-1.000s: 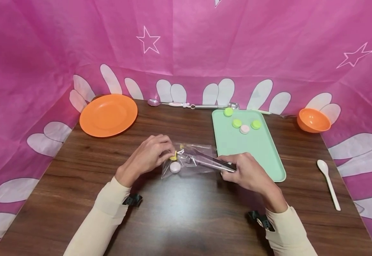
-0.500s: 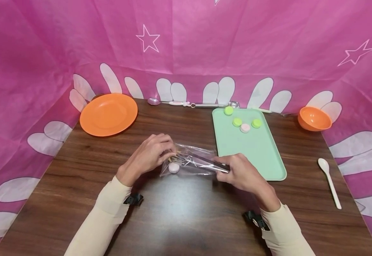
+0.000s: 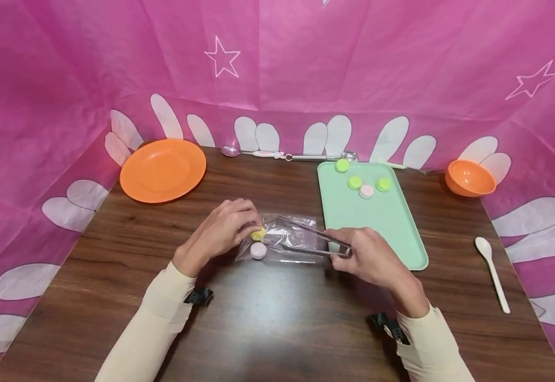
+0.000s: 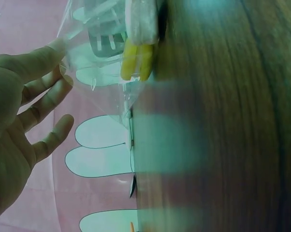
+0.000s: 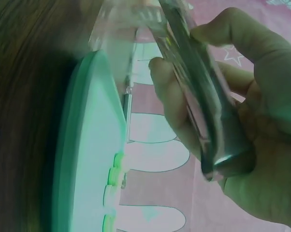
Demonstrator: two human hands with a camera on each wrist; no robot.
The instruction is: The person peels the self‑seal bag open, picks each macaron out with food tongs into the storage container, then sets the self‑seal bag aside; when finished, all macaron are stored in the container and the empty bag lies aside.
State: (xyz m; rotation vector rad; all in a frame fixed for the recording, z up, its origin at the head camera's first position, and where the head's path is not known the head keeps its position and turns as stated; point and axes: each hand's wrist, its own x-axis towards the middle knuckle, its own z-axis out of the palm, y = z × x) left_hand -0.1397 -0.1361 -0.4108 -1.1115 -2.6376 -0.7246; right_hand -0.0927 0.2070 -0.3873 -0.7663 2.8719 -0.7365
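Dark wooden counter point(image 3: 277, 318), with a clear plastic bag point(image 3: 284, 245) lying flat at its middle, long axis running left to right between both hands. Just right of the bag, touching or nearly so, a mint-green tray point(image 3: 377, 223) with three green rounds and one pale one near its far end. Metal tongs point(image 3: 313, 241) laid along the bag's axis, tips inside it pointing left, handle end gripped by the right hand point(image 3: 370, 257), fingers curled round it; arms slightly parted in the head view. Left hand point(image 3: 225, 229) at the bag's left end, nearer the sweets, fingertips pinching the plastic just beside a yellow macaron point(image 3: 258, 233). Immediately nearer the person, a pink macaron point(image 3: 258, 250), also inside the bag, left of the tong tips and not yet between them.
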